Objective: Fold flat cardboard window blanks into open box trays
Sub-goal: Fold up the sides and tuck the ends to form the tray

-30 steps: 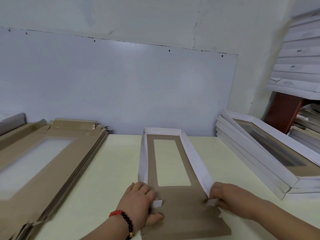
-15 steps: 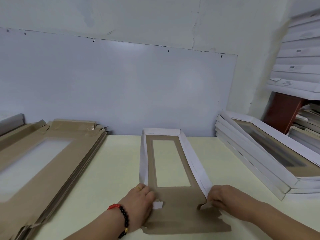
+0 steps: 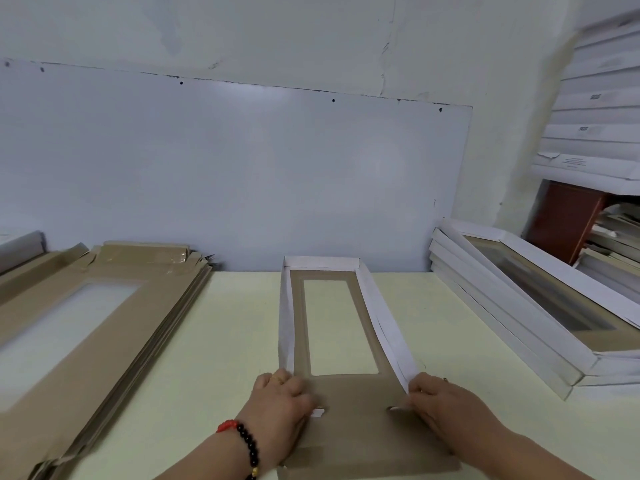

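Cardboard window blank (image 3: 332,344) lies lengthwise at the centre of the pale yellow table (image 3: 235,341), its far end against the wall panel (image 3: 242,174). Left hand (image 3: 280,407) rests on the near left corner, fingers curled over the foot of the raised left side wall, with a small white tab (image 3: 318,412) showing at the fingertips. Right hand (image 3: 446,407) grips the near right corner, fingers curled round the foot of the raised right side wall. Far end wall and both long walls stand up, white faces showing; the near brown flap (image 3: 370,459) lies flat on the table between the forearms. Left wrist carries a bead bracelet (image 3: 247,445), black with red. Stack of flat brown blanks (image 3: 86,323) sits at the left of the table, apart from the work piece. Stack of folded white trays (image 3: 519,323) sits at the right, tilted. White flat boxes (image 3: 602,126) are piled on a shelf at upper right.
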`<action>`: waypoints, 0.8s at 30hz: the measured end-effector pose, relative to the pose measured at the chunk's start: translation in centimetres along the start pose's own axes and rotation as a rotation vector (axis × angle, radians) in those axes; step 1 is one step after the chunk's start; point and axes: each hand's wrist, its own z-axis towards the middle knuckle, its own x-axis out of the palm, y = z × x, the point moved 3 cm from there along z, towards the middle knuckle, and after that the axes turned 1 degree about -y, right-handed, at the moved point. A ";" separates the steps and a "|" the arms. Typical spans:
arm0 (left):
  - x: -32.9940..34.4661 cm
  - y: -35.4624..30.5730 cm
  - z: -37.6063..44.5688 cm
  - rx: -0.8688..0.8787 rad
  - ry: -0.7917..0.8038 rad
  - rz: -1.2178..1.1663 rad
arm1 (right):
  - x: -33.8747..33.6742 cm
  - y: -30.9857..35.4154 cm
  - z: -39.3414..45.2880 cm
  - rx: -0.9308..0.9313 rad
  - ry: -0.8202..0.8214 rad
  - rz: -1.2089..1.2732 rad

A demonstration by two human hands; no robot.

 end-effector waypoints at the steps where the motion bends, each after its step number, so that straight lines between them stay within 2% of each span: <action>1: 0.0 -0.1 0.0 -0.006 0.006 0.027 | 0.2 0.0 0.1 0.015 0.037 0.034; 3: 0.0 0.2 -0.2 -0.016 -0.001 0.005 | 1.0 -1.0 -0.1 0.051 0.062 0.066; 6: 0.4 0.7 -1.0 -0.035 -0.024 -0.202 | 1.3 -1.6 -0.5 0.034 0.049 0.137; 9: 0.5 1.1 -1.5 -0.110 -0.117 -0.196 | 1.2 -1.5 -0.5 0.019 0.074 0.129; 10: 0.5 1.2 -1.3 -0.129 -0.094 -0.168 | 1.1 -1.4 -0.5 0.018 0.082 0.122; 12: 0.0 0.7 -1.2 -0.050 -0.110 -0.176 | 0.9 -1.2 -0.4 0.028 0.080 0.123; 15: -0.6 0.9 -0.9 -0.066 -0.161 -0.186 | 0.6 -0.7 -0.4 0.077 0.099 0.128; 18: -1.3 1.0 -0.9 0.017 -0.183 -0.184 | 0.1 -0.5 -0.6 0.129 0.071 0.167; 22: -2.0 0.9 -1.4 0.092 -0.151 -0.215 | -0.6 0.1 -0.8 0.161 0.042 0.123; 24: -2.1 0.9 -1.5 0.106 -0.142 -0.226 | -1.2 0.6 -1.1 0.108 -0.100 0.108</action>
